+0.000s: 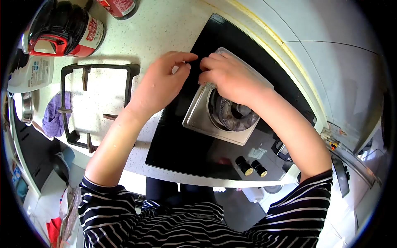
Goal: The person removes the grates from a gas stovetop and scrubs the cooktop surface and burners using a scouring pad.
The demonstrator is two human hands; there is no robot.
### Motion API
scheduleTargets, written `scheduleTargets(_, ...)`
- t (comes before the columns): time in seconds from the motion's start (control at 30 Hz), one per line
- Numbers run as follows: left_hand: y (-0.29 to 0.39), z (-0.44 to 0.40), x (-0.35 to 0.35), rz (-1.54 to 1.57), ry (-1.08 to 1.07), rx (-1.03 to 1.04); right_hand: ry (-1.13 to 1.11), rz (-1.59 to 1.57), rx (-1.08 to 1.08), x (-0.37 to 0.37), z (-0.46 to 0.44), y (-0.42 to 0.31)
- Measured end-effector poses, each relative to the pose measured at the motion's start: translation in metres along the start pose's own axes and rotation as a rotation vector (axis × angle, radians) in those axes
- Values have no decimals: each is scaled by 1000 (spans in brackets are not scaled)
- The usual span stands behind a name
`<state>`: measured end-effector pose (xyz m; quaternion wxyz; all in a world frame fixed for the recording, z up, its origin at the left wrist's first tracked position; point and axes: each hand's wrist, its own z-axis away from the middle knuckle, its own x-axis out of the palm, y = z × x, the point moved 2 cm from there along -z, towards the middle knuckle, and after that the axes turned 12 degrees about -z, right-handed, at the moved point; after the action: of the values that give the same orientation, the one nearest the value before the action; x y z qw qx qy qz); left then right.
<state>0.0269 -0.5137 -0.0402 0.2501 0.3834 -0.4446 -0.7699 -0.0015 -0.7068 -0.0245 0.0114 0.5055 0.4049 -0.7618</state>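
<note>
My left hand [163, 80] hovers over the left edge of the black glass cooktop [182, 153], its thumb and index finger stretched forward and slightly apart. Nothing shows between them. My right hand [229, 76] is closed, fingers curled down at the upper left of a square metal burner tray [192, 115]. A small pale, shiny bit shows beneath its fingers; its kind is hidden. Within the tray's round opening sits a dark burner [235, 115], partly covered by my right forearm. Two black stove knobs [244, 165] lie on the glass near the front edge.
A black pan support [99, 66] rests on the speckled counter [157, 29] at left, beside a purple cloth [56, 115]. Behind it stand a dark jug with a red handle [89, 35], a white bottle [37, 74] and another bottle [120, 7]. A tiled wall [314, 58] borders the right.
</note>
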Motion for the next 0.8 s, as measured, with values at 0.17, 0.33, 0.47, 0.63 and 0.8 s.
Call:
scheduleTargets(0.17,-2,8,-3,22,4,0,-11,124,136,-26,-9,28)
scheduleTargets(0.33,-8,11,-2,52,7,-22,-224,29,-20,11,-4,-27)
scheduleTargets(0.47,-12,16,-6,67,14,-7,-60,122,50,-8,-8,1)
scheduleTargets(0.63,-13,16,-6,101,15,-8,-111,60,-41,30,2,-34)
scheduleTargets(0.8,-8,20,-7,81,10,-8,52,121,47,6,0,-10)
